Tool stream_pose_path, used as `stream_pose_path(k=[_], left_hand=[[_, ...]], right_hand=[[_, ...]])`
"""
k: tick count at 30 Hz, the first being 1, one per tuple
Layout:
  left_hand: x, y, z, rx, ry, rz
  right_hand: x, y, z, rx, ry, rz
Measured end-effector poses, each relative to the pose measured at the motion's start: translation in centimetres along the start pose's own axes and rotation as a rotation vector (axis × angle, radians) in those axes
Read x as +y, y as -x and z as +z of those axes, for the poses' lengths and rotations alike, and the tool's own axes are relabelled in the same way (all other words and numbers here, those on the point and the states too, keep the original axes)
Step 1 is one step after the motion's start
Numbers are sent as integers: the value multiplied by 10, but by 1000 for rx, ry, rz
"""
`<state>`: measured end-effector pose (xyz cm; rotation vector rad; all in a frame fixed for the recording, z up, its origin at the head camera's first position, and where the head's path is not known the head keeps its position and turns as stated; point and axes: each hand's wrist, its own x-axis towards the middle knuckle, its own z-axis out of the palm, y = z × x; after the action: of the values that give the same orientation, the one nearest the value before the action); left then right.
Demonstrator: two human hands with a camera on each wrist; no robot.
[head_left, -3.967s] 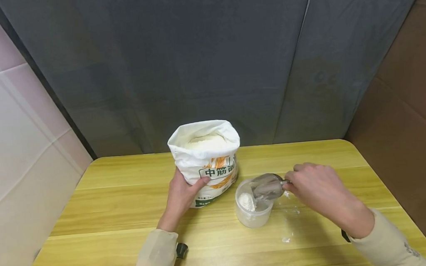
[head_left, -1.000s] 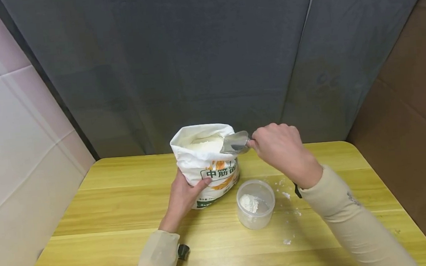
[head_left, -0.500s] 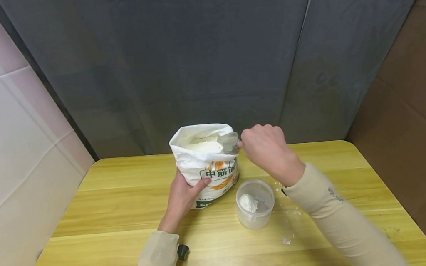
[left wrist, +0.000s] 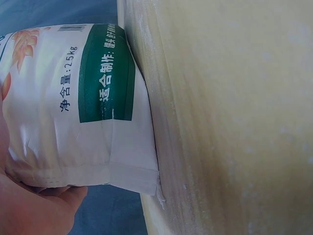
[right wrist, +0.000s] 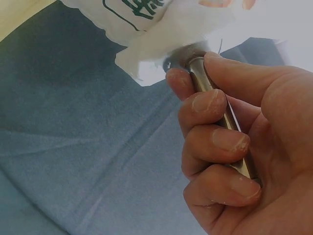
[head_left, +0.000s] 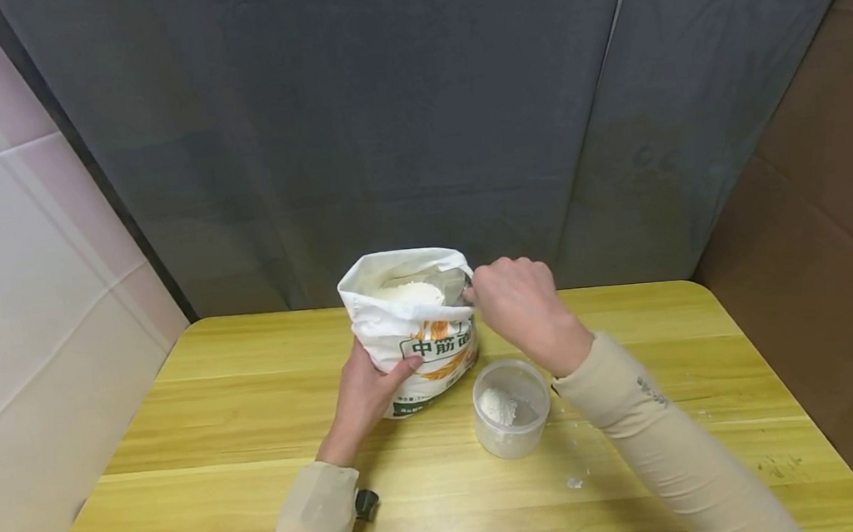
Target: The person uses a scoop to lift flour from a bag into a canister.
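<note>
A white flour bag with its top rolled open stands on the table, flour showing inside. My left hand grips the bag's lower left side, thumb across the front; in the left wrist view the fingers reach behind it. My right hand holds a metal scoop at the bag's right rim, the scoop's bowl inside the mouth. In the right wrist view the fingers curl round the scoop's handle. In front of the bag stands a clear plastic tub with a small heap of flour in it.
Spilled flour specks lie on the wooden table right of the tub. A dark grey curtain rises behind the table, with a pale panel at left and a brown one at right.
Since the earliest frame my right hand has brought the scoop from the tub up to the bag. Over the last second it has moved left, deeper into the mouth. My left hand stays put.
</note>
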<state>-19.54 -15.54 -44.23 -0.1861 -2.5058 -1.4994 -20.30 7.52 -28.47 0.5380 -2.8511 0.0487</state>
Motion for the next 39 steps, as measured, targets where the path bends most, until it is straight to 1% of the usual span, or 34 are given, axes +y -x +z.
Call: stream_pose_path(k=[6, 14, 24, 30, 36, 39], left_hand=[[-1, 1, 0, -1, -3, -2], [-1, 1, -1, -1, -3, 3], [-2, 2, -2, 11, -16, 3], [-3, 3, -3, 19, -26, 3], [-2, 2, -3, 12, -21, -8], [-2, 1, -3, 5, -19, -3]], right_hand=[[-1, -3, 6, 26, -17, -10], [-5, -9, 10, -4, -34, 1], [-11, -15, 16, -13, -32, -3], [-14, -19, 20, -6, -35, -8], [-16, -23, 24, 1, -53, -18], [-17, -24, 26, 8, -48, -19]])
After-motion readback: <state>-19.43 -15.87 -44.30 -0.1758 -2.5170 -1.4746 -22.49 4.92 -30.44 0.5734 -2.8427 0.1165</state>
